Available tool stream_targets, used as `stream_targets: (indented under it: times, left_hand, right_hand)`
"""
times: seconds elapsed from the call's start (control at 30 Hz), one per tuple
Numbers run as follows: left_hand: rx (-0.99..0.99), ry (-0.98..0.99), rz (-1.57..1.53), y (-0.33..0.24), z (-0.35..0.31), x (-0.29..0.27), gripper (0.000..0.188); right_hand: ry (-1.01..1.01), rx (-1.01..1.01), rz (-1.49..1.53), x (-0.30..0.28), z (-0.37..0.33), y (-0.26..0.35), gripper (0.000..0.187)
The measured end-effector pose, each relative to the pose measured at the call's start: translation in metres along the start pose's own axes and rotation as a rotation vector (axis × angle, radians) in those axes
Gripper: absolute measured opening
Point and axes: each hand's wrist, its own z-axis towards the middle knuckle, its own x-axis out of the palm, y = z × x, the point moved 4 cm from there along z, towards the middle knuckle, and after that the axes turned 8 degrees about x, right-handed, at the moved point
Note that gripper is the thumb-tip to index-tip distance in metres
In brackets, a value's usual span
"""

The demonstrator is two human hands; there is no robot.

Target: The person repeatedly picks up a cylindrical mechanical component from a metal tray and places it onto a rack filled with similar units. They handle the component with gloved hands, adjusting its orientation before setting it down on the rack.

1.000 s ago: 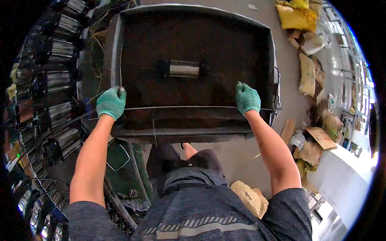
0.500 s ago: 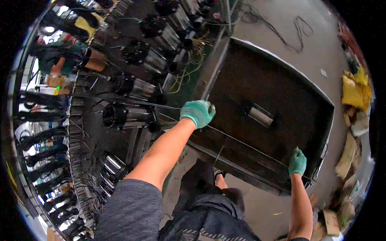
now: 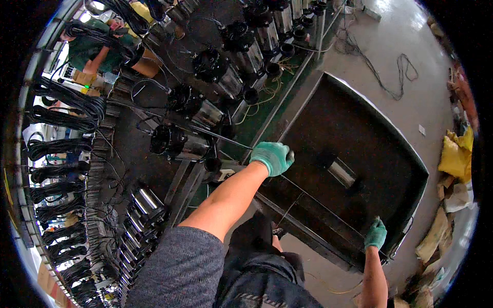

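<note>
A big dark metal tray cart (image 3: pixel 328 113) stands in front of me with a shiny metal cylinder (image 3: pixel 341 174) lying in it. My left hand (image 3: pixel 272 156), in a green glove, grips the cart's thin handle bar (image 3: pixel 328 197) at its left end. My right hand (image 3: pixel 375 234), also gloved green, is closed on the same bar at the near right corner. Both arms reach out from the lower edge.
On the left, rows of steel pump bodies (image 3: pixel 197 110) with coiled black cables (image 3: pixel 69 100) fill racks. A person in a green top (image 3: pixel 95 49) sits at the far left. Black cable (image 3: pixel 390 77) lies on the grey floor; cardboard and yellow bags (image 3: pixel 454 154) lie right.
The view has swung left toward the pump racks, so the cart now sits to the right and at an angle. Both gloved hands stay on the handle bar.
</note>
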Motion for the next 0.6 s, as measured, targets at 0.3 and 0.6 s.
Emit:
stream_targets:
  times: [0.3,0.6]
  left_hand:
    - [-0.035,0.047,-0.024,-0.007,0.003,-0.008,0.044]
    - [0.012,0.017,0.036,-0.003,0.005,0.003,0.041]
  right_hand:
    - [0.044,-0.005,0.076,0.028,0.021,-0.058,0.04]
    - [0.025,0.029,-0.064,-0.002,-0.005,0.003,0.048]
